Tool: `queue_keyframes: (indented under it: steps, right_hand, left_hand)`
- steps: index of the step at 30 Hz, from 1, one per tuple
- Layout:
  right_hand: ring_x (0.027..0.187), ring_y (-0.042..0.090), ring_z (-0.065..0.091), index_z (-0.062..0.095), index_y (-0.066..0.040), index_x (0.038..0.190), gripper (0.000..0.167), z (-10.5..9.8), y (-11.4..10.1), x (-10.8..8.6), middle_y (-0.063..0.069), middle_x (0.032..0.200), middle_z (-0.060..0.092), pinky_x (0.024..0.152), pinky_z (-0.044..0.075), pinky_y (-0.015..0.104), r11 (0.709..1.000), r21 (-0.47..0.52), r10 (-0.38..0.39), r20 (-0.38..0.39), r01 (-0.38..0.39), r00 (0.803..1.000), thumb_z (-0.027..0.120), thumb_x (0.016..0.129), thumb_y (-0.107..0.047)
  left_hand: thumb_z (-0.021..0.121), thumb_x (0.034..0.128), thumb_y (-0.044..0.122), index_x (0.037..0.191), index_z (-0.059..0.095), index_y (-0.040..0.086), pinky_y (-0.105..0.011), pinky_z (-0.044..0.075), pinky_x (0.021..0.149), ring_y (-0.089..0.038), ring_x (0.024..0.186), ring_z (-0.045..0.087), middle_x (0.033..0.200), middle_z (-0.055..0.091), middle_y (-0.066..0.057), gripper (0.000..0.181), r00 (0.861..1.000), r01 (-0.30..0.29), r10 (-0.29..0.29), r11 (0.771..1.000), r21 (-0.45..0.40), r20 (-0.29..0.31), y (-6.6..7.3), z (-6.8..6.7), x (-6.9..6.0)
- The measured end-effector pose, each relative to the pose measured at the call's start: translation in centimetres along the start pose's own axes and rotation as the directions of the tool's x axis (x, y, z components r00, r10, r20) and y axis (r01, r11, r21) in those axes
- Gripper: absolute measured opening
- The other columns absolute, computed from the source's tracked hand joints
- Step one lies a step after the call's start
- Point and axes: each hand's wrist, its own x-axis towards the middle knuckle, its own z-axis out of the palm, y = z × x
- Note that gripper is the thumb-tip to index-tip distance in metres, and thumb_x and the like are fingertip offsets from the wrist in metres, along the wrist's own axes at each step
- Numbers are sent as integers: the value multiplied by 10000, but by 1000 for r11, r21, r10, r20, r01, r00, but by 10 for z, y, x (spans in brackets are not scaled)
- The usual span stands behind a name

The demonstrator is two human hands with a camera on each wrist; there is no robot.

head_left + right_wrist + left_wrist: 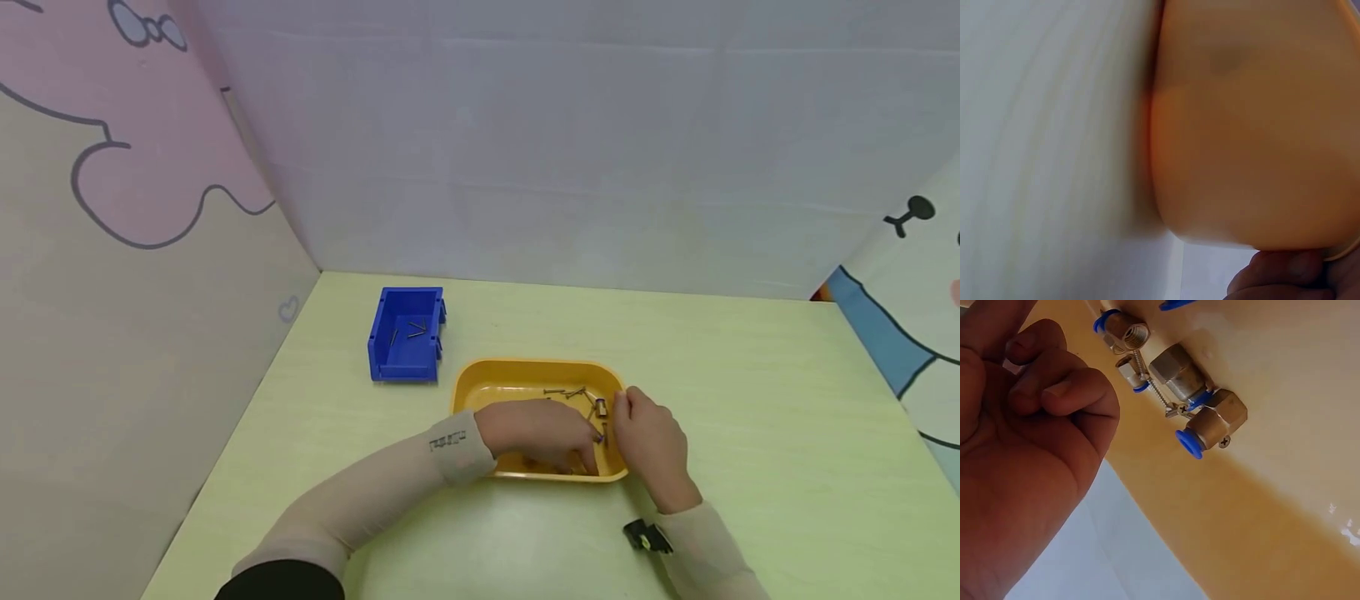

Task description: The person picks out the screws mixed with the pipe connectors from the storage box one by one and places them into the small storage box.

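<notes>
My left sleeve [382, 492] lies nearest, its left hand [536, 425] dipped into the yellow tray [491, 392], some fingers curled; whether the fingertips pinch anything, I cannot tell. My right hand [652, 442] grips the tray's right rim. Push-in pipe fittings [1216, 420] and screws [1224, 442] lie inside. The pale yellowish tabletop [780, 417] also bears a blue bin [405, 373]; a whitish sheet [570, 150] hangs behind, cartoon-printed panels [142, 183] either side.
</notes>
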Motion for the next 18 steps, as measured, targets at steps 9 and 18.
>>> queue_keyframes:
  steps: [9, 18]
  right_hand:
    - [477, 207, 429, 466, -92, 770, 458, 1, 1, 1, 57, 595, 423, 434, 319, 326, 1000, -1, -1, 8, 1, 1000, 287, 1072, -386]
    - [485, 205, 435, 475, -87, 778, 437, 1, 1, 2, 58, 596, 434, 440, 320, 320, 1000, -11, 2, 16, -2, 1000, 302, 1070, -362]
  left_hand:
    - [708, 939, 248, 1119, 766, 323, -126, 411, 888, 7, 956, 542, 1039, 631, 176, 203, 1000, 11, -12, 1000, -16, -23, -4, 2, 2]
    - [735, 921, 218, 1219, 729, 286, -149, 423, 822, -47, 909, 528, 1090, 657, 136, 305, 967, 137, -154, 986, -96, -203, -28, 2, 1]
